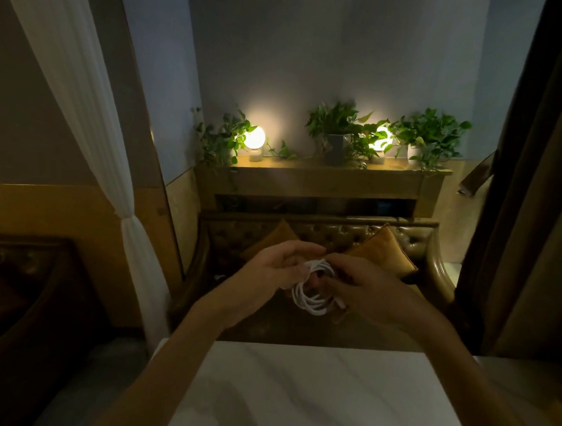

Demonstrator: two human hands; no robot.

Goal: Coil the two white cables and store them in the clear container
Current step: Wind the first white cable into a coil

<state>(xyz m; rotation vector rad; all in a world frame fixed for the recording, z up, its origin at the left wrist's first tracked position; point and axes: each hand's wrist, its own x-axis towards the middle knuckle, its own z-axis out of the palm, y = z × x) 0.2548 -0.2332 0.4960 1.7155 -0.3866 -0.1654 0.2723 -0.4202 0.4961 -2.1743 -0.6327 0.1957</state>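
White cable, wound into a loose bundle of several loops, is held in the air between both hands, above the far edge of a pale marble table in a dim room. The left hand curls its fingers round the upper left of the loops. The right hand grips the right side, fingers bent in toward the middle of the coil; the fingertips are partly hidden, so exactly how they pinch is unclear.

Progress looks like roughly the first half: this one cable seems almost fully coiled, with no long tail hanging loose. A second white cable is not in view, and neither is the clear container, so coiling the other cable and storing both appear to remain.

The coil stands nearly upright with its open face turned toward the camera. It is a little taller than wide, so its long axis runs top to bottom, the bottom loops sagging downward. Where its ends point cannot be told.

Behind the hands is a brown buttoned leather sofa with orange cushions. Above it, a shelf carries two glowing lamps and leafy plants.
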